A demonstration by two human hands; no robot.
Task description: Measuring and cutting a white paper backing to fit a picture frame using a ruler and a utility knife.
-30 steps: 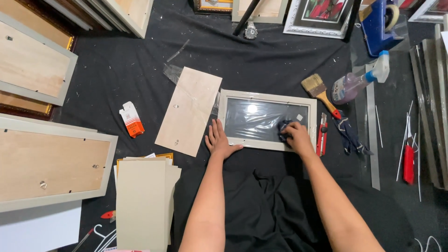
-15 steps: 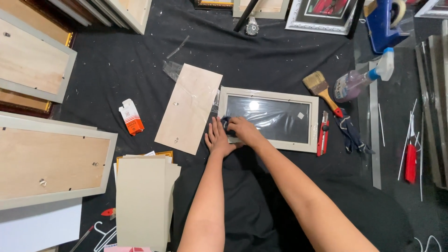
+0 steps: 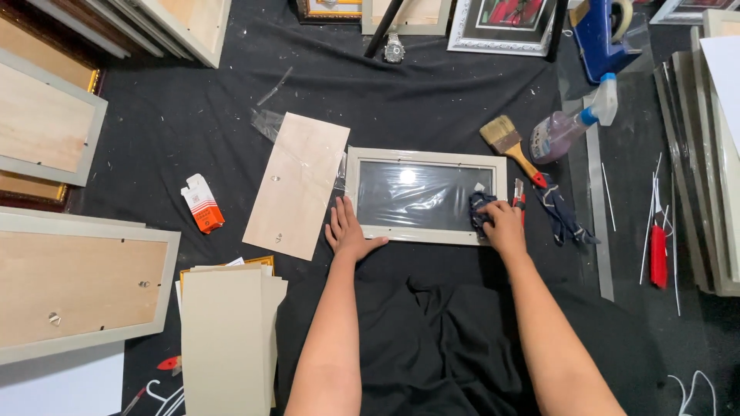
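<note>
Head view: your left hand (image 3: 348, 233) lies flat, fingers spread, on the lower left corner of the grey picture frame (image 3: 425, 158), mid black floor cloth (image 3: 432, 108); your right hand (image 3: 505, 226) pinches a dark rag (image 3: 479, 208) at the glass's right edge, paintbrush (image 3: 510, 145) nearby

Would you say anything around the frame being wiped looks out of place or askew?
Mostly tidy. The wooden backing board lies tilted beside the grey frame, crumpled clear plastic sits above it, and white specks litter the black cloth.
</note>
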